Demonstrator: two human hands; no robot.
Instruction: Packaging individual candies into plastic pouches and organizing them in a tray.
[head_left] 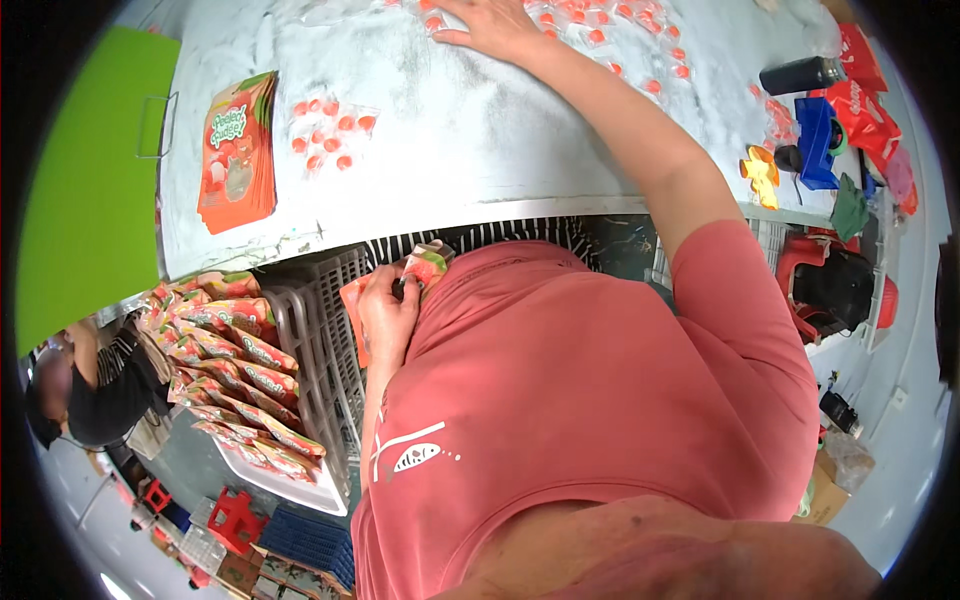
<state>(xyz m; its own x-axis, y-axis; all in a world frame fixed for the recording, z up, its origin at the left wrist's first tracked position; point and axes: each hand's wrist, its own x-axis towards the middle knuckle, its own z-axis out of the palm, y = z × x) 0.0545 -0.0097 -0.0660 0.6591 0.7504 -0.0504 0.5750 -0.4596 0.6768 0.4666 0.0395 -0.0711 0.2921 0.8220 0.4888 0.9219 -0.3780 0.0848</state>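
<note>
My left hand (pixel 388 318) is down beside my body at the table's near edge, its fingers closed round a red and green candy pouch (pixel 428 264). The pouch is bent and partly hidden by the hand and my shirt. My right arm stretches across the table, and my right hand (pixel 492 30) lies at the far side with thumb and fingers spread. Close to its fingertips are a few small red sweets in clear wrappers (pixel 433 22). More wrapped sweets (pixel 597 36) are scattered to the right of it. The upper edge of the picture cuts off part of this hand.
A stack of flat pouches (pixel 238 155) and a cluster of wrapped sweets (pixel 330 132) lie on the white table (pixel 440 140). Filled pouches (pixel 240 365) stand in a white crate at left. A black bottle (pixel 802 75) and blue bin (pixel 817 142) are at right. Another person (pixel 110 390) is at far left.
</note>
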